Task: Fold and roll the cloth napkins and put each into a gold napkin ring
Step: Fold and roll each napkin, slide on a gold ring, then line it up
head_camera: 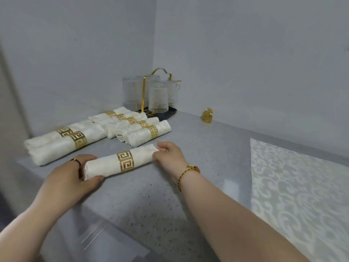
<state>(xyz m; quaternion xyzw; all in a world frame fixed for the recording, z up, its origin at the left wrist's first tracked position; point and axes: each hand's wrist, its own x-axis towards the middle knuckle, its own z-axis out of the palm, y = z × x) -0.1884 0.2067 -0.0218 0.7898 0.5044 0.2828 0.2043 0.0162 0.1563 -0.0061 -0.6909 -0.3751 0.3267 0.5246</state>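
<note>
Left hand (75,174): fingers (88,157) curled over the roll's (105,165) left end, thumb in front, gripping it.
Right hand (170,154): fingers (163,147) bent close, pinching the roll's right end.
Roll: lies on the desk (188,140) between my hands, with a ring (125,160) round its middle.
Done rolls (120,125): ringed, heaped just behind.
Spare rings (207,115): by the far wall, well apart.
Flat napkin (294,186): spread at my right.

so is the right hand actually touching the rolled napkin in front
Touching. The head view shows the right hand with its fingertips pressed against the right end of the rolled napkin, with no gap between them.
</note>
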